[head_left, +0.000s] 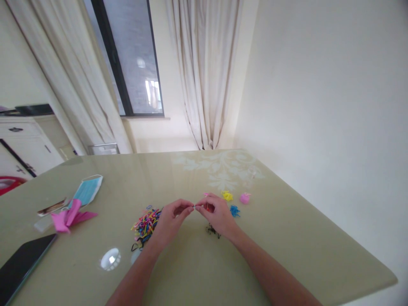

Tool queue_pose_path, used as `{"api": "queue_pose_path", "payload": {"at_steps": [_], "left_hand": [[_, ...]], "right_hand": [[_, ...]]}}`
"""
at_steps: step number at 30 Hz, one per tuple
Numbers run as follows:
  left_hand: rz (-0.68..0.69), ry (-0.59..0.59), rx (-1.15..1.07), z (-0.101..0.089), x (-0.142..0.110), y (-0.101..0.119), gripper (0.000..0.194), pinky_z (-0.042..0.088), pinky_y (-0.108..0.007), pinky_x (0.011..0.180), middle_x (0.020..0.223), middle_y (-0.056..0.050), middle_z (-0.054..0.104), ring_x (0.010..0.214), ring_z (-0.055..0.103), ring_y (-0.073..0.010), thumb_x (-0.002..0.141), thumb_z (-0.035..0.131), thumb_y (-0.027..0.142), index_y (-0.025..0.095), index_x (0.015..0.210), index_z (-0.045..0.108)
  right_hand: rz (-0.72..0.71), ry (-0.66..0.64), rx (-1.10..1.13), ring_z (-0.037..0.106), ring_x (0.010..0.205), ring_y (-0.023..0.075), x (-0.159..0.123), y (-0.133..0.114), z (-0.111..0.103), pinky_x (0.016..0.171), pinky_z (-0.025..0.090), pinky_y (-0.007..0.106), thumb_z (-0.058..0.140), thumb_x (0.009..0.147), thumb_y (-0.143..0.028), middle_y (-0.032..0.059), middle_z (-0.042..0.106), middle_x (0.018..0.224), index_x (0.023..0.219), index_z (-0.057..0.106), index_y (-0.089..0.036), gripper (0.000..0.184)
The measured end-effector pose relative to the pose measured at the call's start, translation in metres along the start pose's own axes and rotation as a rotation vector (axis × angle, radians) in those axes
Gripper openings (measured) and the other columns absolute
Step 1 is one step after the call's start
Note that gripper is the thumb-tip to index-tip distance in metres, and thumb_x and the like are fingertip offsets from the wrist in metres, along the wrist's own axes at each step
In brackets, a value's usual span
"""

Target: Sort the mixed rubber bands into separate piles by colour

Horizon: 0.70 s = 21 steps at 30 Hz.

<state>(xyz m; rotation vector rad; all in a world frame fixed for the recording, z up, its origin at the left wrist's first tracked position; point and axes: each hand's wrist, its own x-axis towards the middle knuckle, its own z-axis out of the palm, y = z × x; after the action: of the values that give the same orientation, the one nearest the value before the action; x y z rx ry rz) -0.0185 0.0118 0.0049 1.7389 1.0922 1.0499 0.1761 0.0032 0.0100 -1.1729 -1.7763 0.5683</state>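
Observation:
My left hand (169, 220) and my right hand (220, 214) meet above the table, thumb and forefinger of each pinched together. Something tiny and pale shows between the fingertips, too small to name. Beside my left hand lies a mixed pile of small coloured rubber bands (147, 224), partly covered by that hand. Around my right hand are little sorted heaps: yellow bands (227, 196), blue bands (235, 211), black bands (211, 230) and pink bands (245, 198). A bit of red shows behind the right fingers, mostly hidden.
On the left of the glossy table (191, 272) lie a blue face mask (89, 190), a folded pink paper shape (72, 217) and a dark flat device (24, 263). A clear shiny dome (110, 259) sits nearer me. A wall (334, 127) runs along the right.

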Motion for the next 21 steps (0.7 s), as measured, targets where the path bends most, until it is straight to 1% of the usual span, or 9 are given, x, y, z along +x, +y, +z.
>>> {"api": "queue_pose_path", "payload": {"at_steps": [3,5,6,8,10,12,13,17,21], "left_hand": [[-0.007,-0.015,-0.040,-0.001,0.001,0.000,0.028,0.056,-0.031,0.081,0.093,-0.005,0.080,0.086,0.072,-0.0205,0.088,0.067,0.044,0.020,0.097,0.077],[-0.016,-0.001,-0.011,-0.005,0.002,0.000,0.031,0.057,-0.032,0.082,0.095,-0.005,0.080,0.087,0.073,-0.0212,0.088,0.066,0.046,0.020,0.100,0.076],[-0.027,0.023,0.051,-0.008,0.002,-0.001,0.031,0.056,-0.033,0.082,0.095,-0.006,0.080,0.087,0.073,-0.0218,0.089,0.064,0.047,0.020,0.101,0.076],[-0.046,0.098,0.288,-0.015,0.002,-0.004,0.030,0.055,-0.036,0.085,0.097,-0.007,0.080,0.089,0.072,-0.0237,0.093,0.058,0.043,0.021,0.100,0.076],[-0.059,0.157,0.614,-0.022,0.001,-0.010,0.028,0.052,-0.041,0.092,0.104,-0.009,0.079,0.098,0.070,-0.0277,0.095,0.055,0.037,0.021,0.102,0.077],[-0.082,0.162,0.879,-0.027,0.000,-0.016,0.028,0.048,-0.045,0.097,0.113,-0.010,0.077,0.109,0.066,-0.0319,0.095,0.056,0.034,0.022,0.107,0.078],[-0.098,0.143,0.960,-0.028,-0.001,-0.018,0.028,0.047,-0.046,0.098,0.117,-0.010,0.076,0.113,0.065,-0.0331,0.095,0.057,0.034,0.023,0.109,0.078],[-0.133,0.055,1.049,-0.029,0.000,-0.024,0.028,0.046,-0.044,0.095,0.114,-0.009,0.075,0.111,0.065,-0.0312,0.098,0.052,0.031,0.024,0.106,0.078],[-0.115,0.043,1.095,-0.028,0.003,-0.026,0.028,0.046,-0.042,0.092,0.107,-0.008,0.076,0.106,0.067,-0.0299,0.099,0.049,0.026,0.024,0.098,0.076]], "right_hand": [[0.037,-0.016,-0.013,0.051,0.059,0.0145,0.001,0.001,-0.001,0.065,0.044,0.029,0.072,0.092,-0.035,-0.0011,0.058,0.063,0.084,0.081,-0.021,0.019],[0.049,-0.013,-0.022,0.052,0.061,0.0145,0.002,-0.001,-0.010,0.063,0.043,0.028,0.072,0.090,-0.034,0.0001,0.061,0.065,0.083,0.081,-0.020,0.018],[0.055,-0.003,-0.019,0.052,0.062,0.0146,0.002,-0.003,-0.017,0.062,0.042,0.028,0.072,0.090,-0.035,0.0009,0.063,0.067,0.083,0.081,-0.020,0.019],[0.070,0.024,0.020,0.053,0.063,0.0149,0.003,-0.008,-0.037,0.060,0.042,0.028,0.072,0.090,-0.039,0.0031,0.068,0.073,0.085,0.081,-0.019,0.022],[0.067,0.057,0.085,0.054,0.064,0.0156,0.004,-0.013,-0.061,0.058,0.041,0.028,0.074,0.089,-0.043,0.0036,0.068,0.073,0.085,0.082,-0.020,0.025],[0.049,0.101,0.129,0.054,0.065,0.0163,0.004,-0.017,-0.082,0.058,0.041,0.029,0.075,0.087,-0.047,0.0037,0.068,0.073,0.084,0.082,-0.020,0.027],[0.045,0.122,0.143,0.054,0.066,0.0166,0.003,-0.019,-0.090,0.059,0.042,0.029,0.076,0.086,-0.048,0.0037,0.068,0.072,0.082,0.081,-0.020,0.028],[0.065,0.166,0.177,0.055,0.066,0.0166,0.004,-0.020,-0.103,0.059,0.043,0.029,0.080,0.083,-0.048,0.0031,0.067,0.071,0.079,0.080,-0.020,0.028],[0.094,0.153,0.184,0.057,0.066,0.0170,0.005,-0.017,-0.107,0.059,0.044,0.029,0.079,0.082,-0.048,0.0033,0.070,0.071,0.079,0.079,-0.019,0.029]]}}
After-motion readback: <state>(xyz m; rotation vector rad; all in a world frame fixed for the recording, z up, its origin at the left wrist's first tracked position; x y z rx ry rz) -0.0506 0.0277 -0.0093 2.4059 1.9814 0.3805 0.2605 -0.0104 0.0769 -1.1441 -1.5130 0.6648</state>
